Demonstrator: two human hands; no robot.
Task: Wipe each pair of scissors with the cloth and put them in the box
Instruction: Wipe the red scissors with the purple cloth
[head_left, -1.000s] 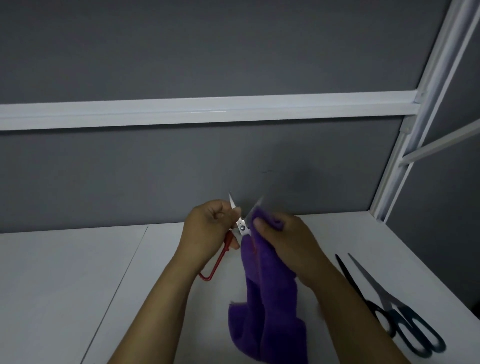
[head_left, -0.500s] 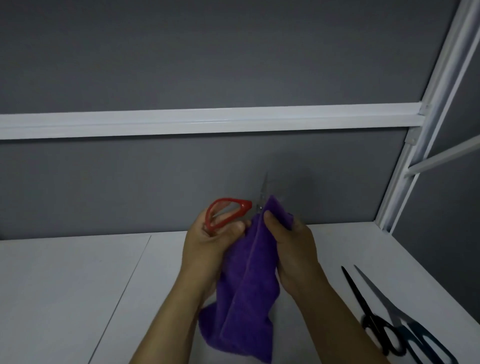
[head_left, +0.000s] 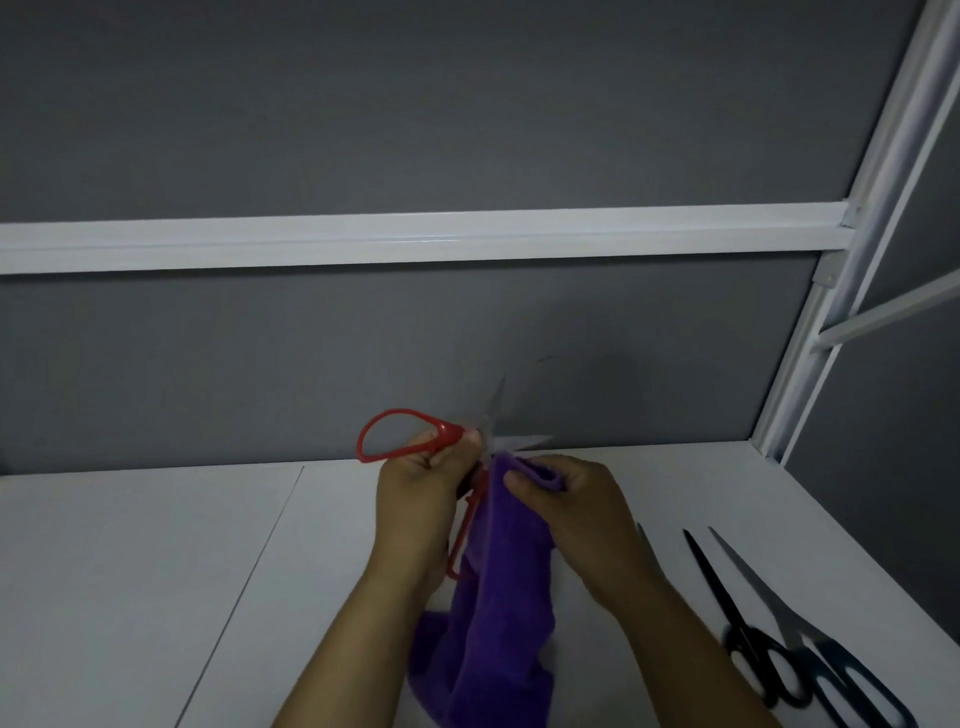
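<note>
My left hand (head_left: 415, 499) grips the red-handled scissors (head_left: 410, 434) above the white table, its fingers curled round one handle loop. The blades are spread apart and blurred, one pointing up, the other to the right. My right hand (head_left: 566, 499) pinches the top of the purple cloth (head_left: 493, 613) just below the lower blade; the cloth hangs down between my forearms. No box is in view.
Two dark-handled pairs of scissors (head_left: 748, 629) (head_left: 831, 670) lie on the table (head_left: 156, 571) at the right, near its edge. A grey partition with a white rail (head_left: 415, 236) stands behind, and a white frame post (head_left: 831, 322) rises at the right.
The scissors' blades have opened wider and one now points to the right. My right hand with the cloth has slid down and right, off the blade tips.
</note>
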